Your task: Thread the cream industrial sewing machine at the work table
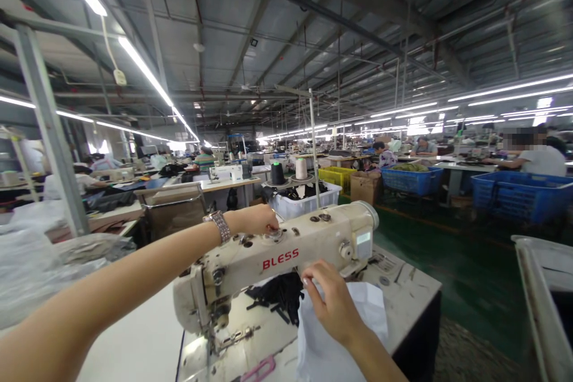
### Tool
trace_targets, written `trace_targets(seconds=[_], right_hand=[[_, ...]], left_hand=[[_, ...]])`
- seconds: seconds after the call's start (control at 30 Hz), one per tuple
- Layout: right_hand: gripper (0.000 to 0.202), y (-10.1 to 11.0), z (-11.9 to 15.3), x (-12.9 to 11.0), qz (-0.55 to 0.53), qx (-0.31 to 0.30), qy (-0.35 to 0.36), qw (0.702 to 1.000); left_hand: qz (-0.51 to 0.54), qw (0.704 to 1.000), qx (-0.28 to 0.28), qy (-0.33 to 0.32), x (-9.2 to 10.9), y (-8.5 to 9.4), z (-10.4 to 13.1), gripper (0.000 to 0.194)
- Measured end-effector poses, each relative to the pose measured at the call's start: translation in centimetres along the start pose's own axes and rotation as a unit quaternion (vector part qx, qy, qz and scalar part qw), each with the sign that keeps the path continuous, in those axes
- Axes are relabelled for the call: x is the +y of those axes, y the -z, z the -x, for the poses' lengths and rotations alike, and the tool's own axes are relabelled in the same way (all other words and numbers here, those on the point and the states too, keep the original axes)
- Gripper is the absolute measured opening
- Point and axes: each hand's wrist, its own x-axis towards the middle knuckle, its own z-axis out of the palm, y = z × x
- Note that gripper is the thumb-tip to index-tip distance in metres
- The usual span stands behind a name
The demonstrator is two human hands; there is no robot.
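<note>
A cream sewing machine marked BLESS stands on the worktable in front of me. Over its top reaches my left hand, with a watch on the wrist; the fingers are curled down at a small round metal part on the arm, and what they grip is hidden. My right hand is raised before the machine's front, thumb and forefinger pinched; whatever lies between them is too fine to name. Below that hand lies white cloth. Black fabric strips are heaped under the machine arm. A pink-handled tool lies near the front edge.
Behind the machine are a thread stand pole, black and cream thread cones and a white crate. Blue bins stand to the right. Clear plastic is piled at left. Several people sit at other tables.
</note>
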Motion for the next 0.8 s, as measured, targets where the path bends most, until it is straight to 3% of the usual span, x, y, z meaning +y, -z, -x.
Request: trace_targets(seconds=[0.27, 0.47, 0.7, 0.8], right_hand=[[0.015, -0.5, -0.3, 0.0, 0.003, -0.001, 0.008, 1.0], [0.015, -0.8, -0.8, 0.1, 0.0, -0.004, 0.015, 1.0], [0.016, -0.6, -0.5, 0.6, -0.008, -0.026, 0.002, 1.0], [0.016, -0.5, -0.5, 0.8, -0.013, -0.026, 0.003, 1.0]], left_hand=[[-0.001, 0.999, 0.007, 0.052, -0.5, -0.3, -0.2, 0.012], [-0.007, 0.998, 0.028, 0.051, 0.1, -1.2, 0.3, 0.015], [-0.047, 0.986, 0.047, 0.155, 1.0, -1.6, -0.8, 0.026], [-0.037, 0.989, 0.049, 0.136, 1.0, -1.1, -1.0, 0.021]])
